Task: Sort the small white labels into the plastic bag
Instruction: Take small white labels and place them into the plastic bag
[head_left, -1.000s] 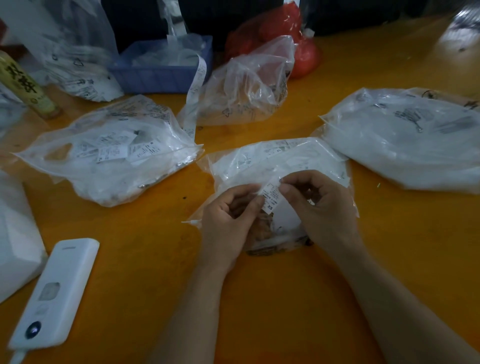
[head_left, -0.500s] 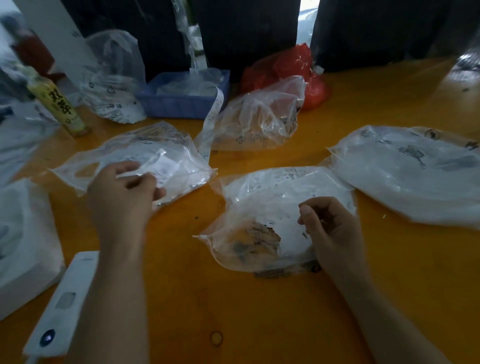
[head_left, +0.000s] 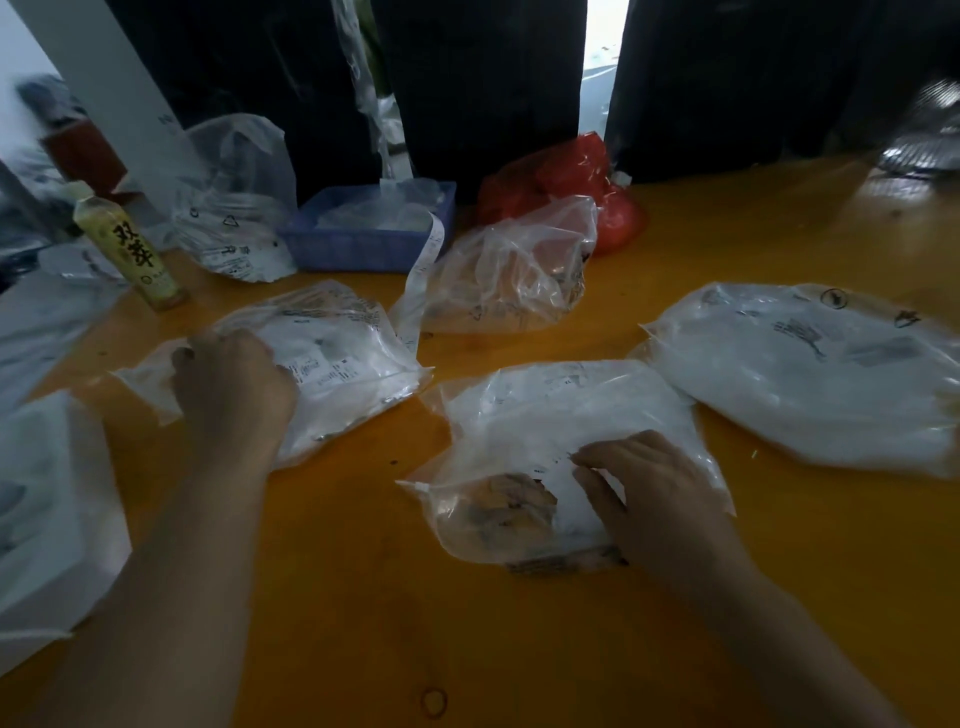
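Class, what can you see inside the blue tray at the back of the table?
The blue tray holds crumpled clear plastic, and a white label strip trails over its front wall. Anything beneath that plastic is hidden.

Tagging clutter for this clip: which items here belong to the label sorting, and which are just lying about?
In use:
left hand, on the left bag of labels
right hand, on the middle bag

Lying about:
right bag
crumpled bag
red bag
blue tray
bottle
label strip, possibly spare stock
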